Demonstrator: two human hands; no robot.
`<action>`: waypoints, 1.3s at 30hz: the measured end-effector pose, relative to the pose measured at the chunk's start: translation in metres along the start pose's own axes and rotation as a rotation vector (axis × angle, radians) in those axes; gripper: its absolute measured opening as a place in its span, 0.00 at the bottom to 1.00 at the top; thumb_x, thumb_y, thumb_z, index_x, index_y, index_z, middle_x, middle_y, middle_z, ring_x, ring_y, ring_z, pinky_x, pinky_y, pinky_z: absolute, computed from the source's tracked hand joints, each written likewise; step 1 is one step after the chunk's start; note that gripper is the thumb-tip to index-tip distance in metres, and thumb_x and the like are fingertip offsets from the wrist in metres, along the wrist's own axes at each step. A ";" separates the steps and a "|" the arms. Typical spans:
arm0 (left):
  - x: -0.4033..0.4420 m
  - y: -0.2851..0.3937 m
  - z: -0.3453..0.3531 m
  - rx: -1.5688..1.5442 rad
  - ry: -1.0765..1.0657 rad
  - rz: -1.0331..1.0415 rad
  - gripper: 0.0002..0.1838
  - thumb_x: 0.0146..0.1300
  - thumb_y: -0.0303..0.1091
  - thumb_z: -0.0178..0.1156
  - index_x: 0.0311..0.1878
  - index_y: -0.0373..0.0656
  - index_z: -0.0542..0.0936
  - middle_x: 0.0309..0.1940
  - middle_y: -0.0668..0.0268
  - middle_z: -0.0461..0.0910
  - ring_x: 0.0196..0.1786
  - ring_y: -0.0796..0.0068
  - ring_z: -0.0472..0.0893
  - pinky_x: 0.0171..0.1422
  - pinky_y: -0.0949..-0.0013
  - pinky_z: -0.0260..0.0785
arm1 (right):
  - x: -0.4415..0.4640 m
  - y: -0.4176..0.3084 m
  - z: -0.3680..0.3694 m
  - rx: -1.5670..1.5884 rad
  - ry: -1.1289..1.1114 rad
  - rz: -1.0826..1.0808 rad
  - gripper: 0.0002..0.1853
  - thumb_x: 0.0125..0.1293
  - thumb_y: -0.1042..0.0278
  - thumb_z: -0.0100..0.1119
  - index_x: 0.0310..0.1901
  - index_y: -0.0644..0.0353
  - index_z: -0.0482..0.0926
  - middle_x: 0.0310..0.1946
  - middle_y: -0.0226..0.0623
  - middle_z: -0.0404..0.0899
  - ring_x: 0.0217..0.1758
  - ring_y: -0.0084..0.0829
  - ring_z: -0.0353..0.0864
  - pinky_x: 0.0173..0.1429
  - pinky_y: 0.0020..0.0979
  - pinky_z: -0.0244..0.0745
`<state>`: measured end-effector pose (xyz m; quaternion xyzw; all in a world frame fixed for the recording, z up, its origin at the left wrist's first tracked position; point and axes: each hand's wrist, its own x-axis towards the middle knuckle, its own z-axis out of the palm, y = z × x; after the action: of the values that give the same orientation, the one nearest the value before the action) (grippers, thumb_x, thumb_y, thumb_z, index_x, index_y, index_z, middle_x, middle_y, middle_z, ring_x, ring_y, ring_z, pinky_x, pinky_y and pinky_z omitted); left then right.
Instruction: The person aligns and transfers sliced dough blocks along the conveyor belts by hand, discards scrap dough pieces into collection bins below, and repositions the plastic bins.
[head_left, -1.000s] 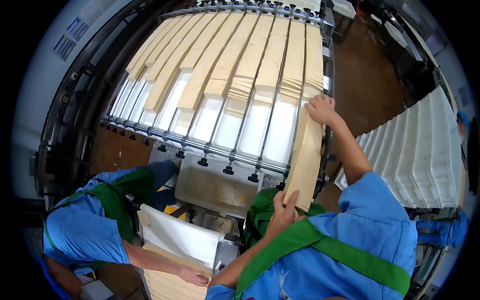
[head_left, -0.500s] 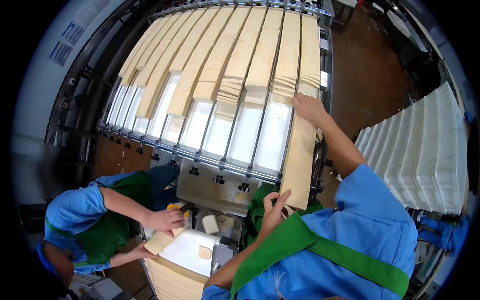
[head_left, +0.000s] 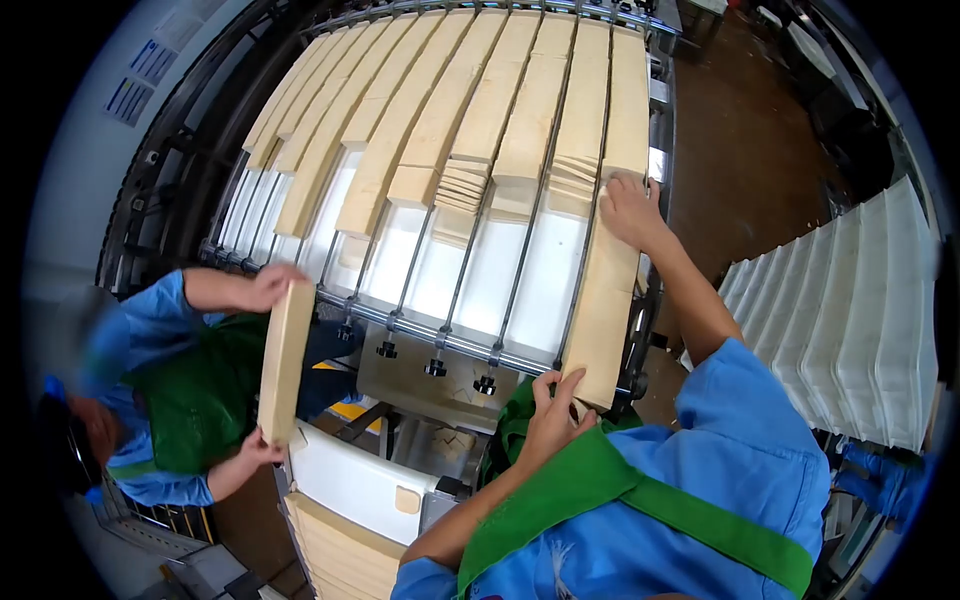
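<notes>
A long pale-yellow cheese block (head_left: pixel 603 315) lies in the far-right lane of the conveyor, its near end by my apron. My left hand (head_left: pixel 552 415) is closed on that near end, fingers at its left corner and side. At the far end, my right hand (head_left: pixel 630 212) curls over the top and right edge of the block. Just beyond its fingers, another cheese block (head_left: pixel 627 110) lies in the same lane. One lane to the left, loose cheese slices (head_left: pixel 572 180) lean at the near end of a row.
On the left, a co-worker (head_left: pixel 190 390) holds another cheese block (head_left: pixel 284 365) in both hands. Rows of blocks lie between metal guide rods on the white conveyor (head_left: pixel 545 265). Ribbed white trays (head_left: pixel 825 310) are stacked at right. A white slab with a small piece (head_left: pixel 408 499) stands below.
My block has moved slightly forward, closing up to the one beyond, whose fanned slices now look straight. The co-worker has lifted a block off the white slab and swung it leftward.
</notes>
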<state>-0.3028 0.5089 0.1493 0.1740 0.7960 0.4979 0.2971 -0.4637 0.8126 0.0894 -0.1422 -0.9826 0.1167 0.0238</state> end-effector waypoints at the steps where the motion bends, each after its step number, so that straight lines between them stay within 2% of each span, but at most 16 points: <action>1: 0.003 -0.005 0.003 0.055 0.025 0.071 0.34 0.54 0.27 0.65 0.65 0.47 0.67 0.57 0.50 0.58 0.49 0.54 0.74 0.54 0.64 0.70 | 0.001 0.003 0.003 0.025 0.064 -0.022 0.22 0.66 0.58 0.39 0.52 0.65 0.73 0.58 0.45 0.69 0.67 0.41 0.63 0.72 0.57 0.42; 6: 0.015 -0.016 0.012 0.124 0.089 0.191 0.33 0.55 0.30 0.64 0.66 0.47 0.66 0.58 0.47 0.58 0.45 0.49 0.77 0.50 0.61 0.73 | 0.001 -0.008 -0.017 0.014 0.107 -0.033 0.17 0.65 0.61 0.44 0.49 0.57 0.77 0.53 0.41 0.71 0.65 0.39 0.62 0.70 0.57 0.44; 10: 0.051 -0.007 0.020 -0.003 0.054 0.131 0.32 0.57 0.26 0.57 0.67 0.43 0.61 0.60 0.42 0.55 0.50 0.37 0.73 0.55 0.56 0.70 | -0.005 -0.014 0.001 -0.075 0.459 -0.100 0.22 0.62 0.62 0.52 0.58 0.57 0.72 0.55 0.43 0.71 0.66 0.42 0.63 0.65 0.55 0.52; 12: 0.071 -0.029 0.038 -0.001 0.120 0.189 0.38 0.54 0.20 0.54 0.70 0.45 0.57 0.60 0.45 0.54 0.42 0.50 0.77 0.47 0.63 0.74 | -0.011 -0.021 0.002 0.025 0.442 -0.149 0.24 0.62 0.62 0.54 0.59 0.62 0.70 0.56 0.48 0.72 0.64 0.46 0.67 0.65 0.50 0.56; 14: 0.077 -0.038 0.052 0.047 0.233 0.267 0.43 0.50 0.17 0.51 0.72 0.49 0.53 0.61 0.45 0.53 0.45 0.46 0.77 0.48 0.62 0.74 | -0.028 -0.018 0.017 0.256 0.292 -0.276 0.26 0.66 0.61 0.52 0.62 0.68 0.66 0.61 0.54 0.69 0.66 0.50 0.66 0.67 0.47 0.56; 15: 0.071 -0.027 0.042 0.004 0.108 0.150 0.44 0.50 0.17 0.51 0.73 0.50 0.52 0.61 0.45 0.53 0.48 0.45 0.75 0.49 0.61 0.74 | -0.044 -0.026 0.016 0.379 0.203 -0.370 0.28 0.67 0.62 0.51 0.65 0.69 0.64 0.63 0.55 0.67 0.67 0.52 0.64 0.68 0.48 0.55; 18: 0.049 -0.001 0.008 -0.312 0.071 0.014 0.44 0.49 0.15 0.49 0.73 0.52 0.52 0.61 0.47 0.55 0.54 0.43 0.72 0.55 0.58 0.70 | -0.098 -0.048 0.013 0.250 0.026 -0.486 0.31 0.69 0.58 0.50 0.69 0.64 0.58 0.70 0.54 0.57 0.74 0.50 0.53 0.72 0.52 0.46; 20: 0.045 -0.020 -0.001 -0.258 0.277 0.081 0.43 0.48 0.15 0.49 0.71 0.50 0.55 0.61 0.48 0.57 0.55 0.44 0.72 0.57 0.58 0.67 | -0.125 -0.054 0.028 -0.098 0.020 -0.471 0.34 0.69 0.52 0.50 0.71 0.60 0.56 0.72 0.51 0.53 0.76 0.47 0.49 0.71 0.54 0.48; 22: 0.029 -0.027 -0.028 -0.309 0.496 0.074 0.42 0.45 0.14 0.47 0.69 0.47 0.56 0.59 0.48 0.59 0.58 0.43 0.68 0.60 0.60 0.64 | -0.121 -0.063 0.036 -0.472 -0.216 -0.340 0.36 0.69 0.46 0.48 0.72 0.56 0.54 0.74 0.47 0.49 0.77 0.46 0.46 0.69 0.58 0.50; 24: 0.015 -0.049 -0.044 -0.331 0.744 0.066 0.42 0.46 0.14 0.45 0.69 0.46 0.56 0.57 0.49 0.59 0.60 0.44 0.65 0.63 0.61 0.60 | -0.102 -0.033 0.077 -0.398 0.161 -0.475 0.36 0.70 0.42 0.45 0.73 0.52 0.53 0.75 0.44 0.48 0.77 0.48 0.45 0.68 0.59 0.52; 27: -0.007 -0.092 -0.064 -0.273 1.088 0.142 0.40 0.48 0.14 0.46 0.70 0.44 0.54 0.58 0.48 0.57 0.61 0.43 0.64 0.67 0.61 0.57 | -0.082 -0.096 0.046 -0.414 0.138 -0.349 0.35 0.70 0.37 0.39 0.73 0.48 0.54 0.75 0.42 0.47 0.76 0.53 0.45 0.70 0.58 0.51; 29: -0.027 -0.113 -0.069 -0.255 1.206 0.106 0.40 0.50 0.14 0.47 0.70 0.43 0.53 0.59 0.48 0.56 0.62 0.42 0.63 0.68 0.60 0.57 | -0.065 -0.119 0.057 -0.250 0.215 -0.536 0.36 0.70 0.35 0.38 0.72 0.49 0.55 0.75 0.43 0.48 0.76 0.54 0.46 0.70 0.58 0.51; 32: -0.065 -0.138 -0.071 -0.009 1.410 -0.340 0.40 0.55 0.21 0.54 0.72 0.43 0.51 0.68 0.43 0.48 0.68 0.42 0.58 0.70 0.55 0.56 | -0.052 -0.174 0.076 -0.035 0.313 -0.864 0.37 0.69 0.34 0.37 0.71 0.50 0.59 0.72 0.48 0.55 0.72 0.57 0.55 0.69 0.57 0.54; 33: -0.087 -0.143 -0.075 -0.064 1.445 -0.279 0.38 0.56 0.23 0.55 0.71 0.42 0.54 0.69 0.40 0.46 0.68 0.41 0.58 0.72 0.54 0.55 | -0.064 -0.203 0.071 0.021 0.278 -0.958 0.36 0.70 0.35 0.39 0.71 0.52 0.59 0.71 0.50 0.56 0.72 0.57 0.56 0.69 0.55 0.54; 36: -0.146 -0.166 -0.076 -0.212 1.639 -0.245 0.31 0.55 0.24 0.56 0.65 0.40 0.64 0.64 0.43 0.56 0.67 0.42 0.59 0.71 0.53 0.55 | -0.081 -0.265 0.088 0.152 0.210 -1.292 0.35 0.70 0.42 0.46 0.69 0.59 0.60 0.68 0.56 0.59 0.70 0.59 0.56 0.70 0.53 0.52; 39: -0.197 -0.204 -0.064 -0.020 1.888 -0.573 0.30 0.53 0.25 0.60 0.62 0.39 0.67 0.58 0.44 0.63 0.62 0.44 0.63 0.70 0.50 0.55 | -0.125 -0.334 0.100 0.203 0.039 -1.490 0.33 0.65 0.51 0.57 0.66 0.61 0.64 0.65 0.56 0.63 0.68 0.56 0.60 0.71 0.49 0.53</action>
<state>-0.1905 0.2618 0.0467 -0.4966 0.7141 0.3483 -0.3495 -0.4437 0.4436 0.0699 0.5611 -0.8028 0.1570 0.1268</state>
